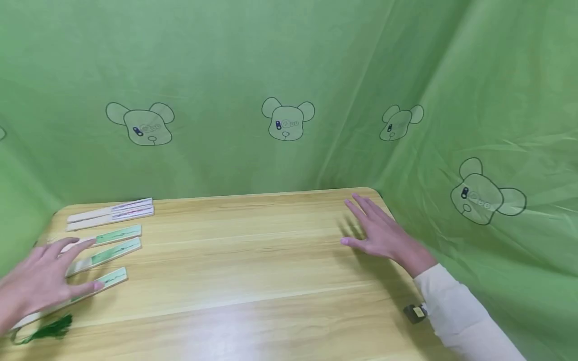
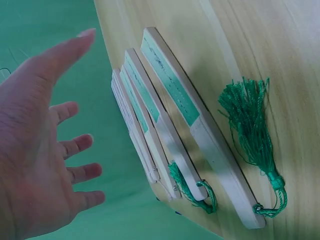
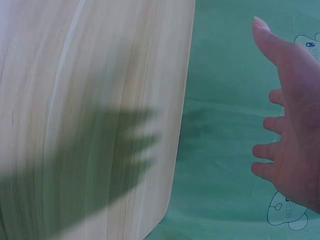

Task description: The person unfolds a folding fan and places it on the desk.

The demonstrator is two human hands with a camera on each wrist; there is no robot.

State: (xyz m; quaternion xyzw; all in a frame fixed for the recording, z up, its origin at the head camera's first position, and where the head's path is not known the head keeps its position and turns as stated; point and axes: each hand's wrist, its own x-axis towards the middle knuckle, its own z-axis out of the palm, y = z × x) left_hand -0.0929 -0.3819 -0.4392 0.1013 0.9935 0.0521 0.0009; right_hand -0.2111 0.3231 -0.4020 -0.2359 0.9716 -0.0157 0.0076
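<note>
Fans (image 1: 115,277), three of them, slim, folded, white and green, slant across the lower left of the head view! Over them comes the left hand (image 1: 42,278), fingers loosely spread, gripping nothing; whether a fingertip touches one, I cannot tell. Just above, near the far edge of the pale wood-grain table (image 1: 253,240), lie two purple-and-white folded fans (image 1: 131,213). Right of centre, the right hand (image 1: 379,233), fingers stretched, holds nothing, close by the right edge, where green cloth (image 1: 217,60) rises. Between the hands, a broad run of wood!

Left wrist view: open palm at left, the slim fans side by side through the centre, narrow gaps between, a green thread tassel (image 2: 247,125) on the wood at right.

Right wrist view: open hand at far right, against the cloth past the table edge, its shadow filling the lower left.
</note>
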